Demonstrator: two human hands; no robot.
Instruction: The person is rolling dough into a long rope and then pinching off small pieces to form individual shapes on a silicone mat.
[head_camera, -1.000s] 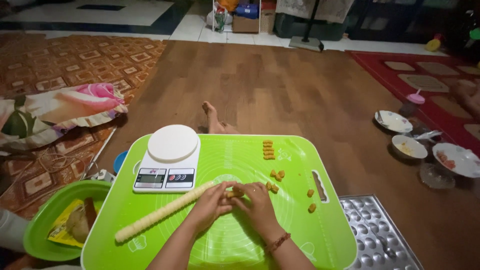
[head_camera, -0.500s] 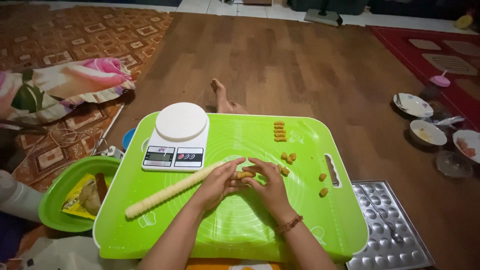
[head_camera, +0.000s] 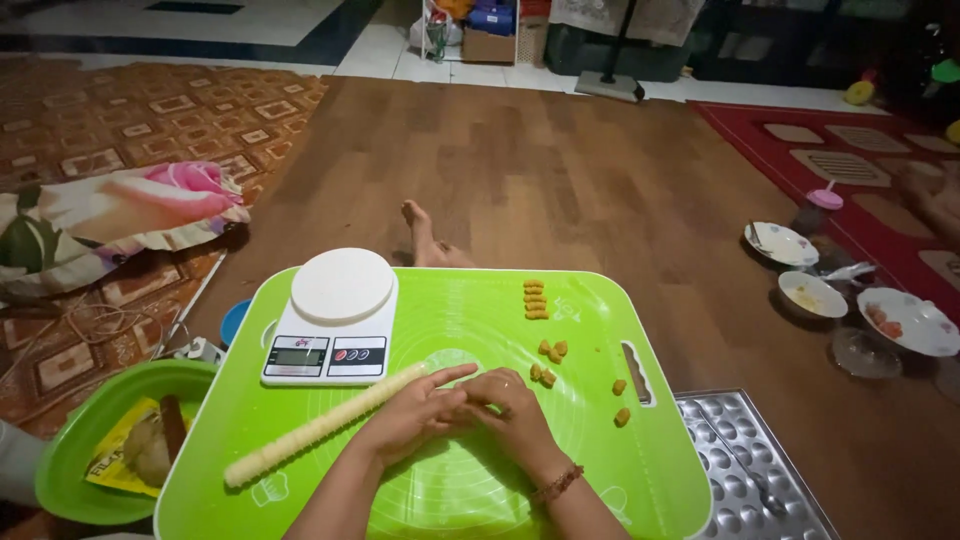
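Long pale ridged dough rope (head_camera: 320, 425) lower centre of frame, lying diagonal on bright green silicone mat (head_camera: 450, 490). Left hand (head_camera: 412, 415) and right hand (head_camera: 512, 415) touching at rope's upper end, fingers curled, pinching tip. Since previous frames: hands barely shifted, same pinching spot. Small orange dough pieces (head_camera: 548, 350) just right. White digital kitchen scale (head_camera: 335, 315) upper left of mat.

Glossy green plastic board (head_camera: 470, 320), ridged dough roll (head_camera: 320, 428)

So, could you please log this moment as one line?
left hand: touching dough roll | right hand: beside left, fingers together | surface: green mat | nearby: kitchen scale, dough pieces
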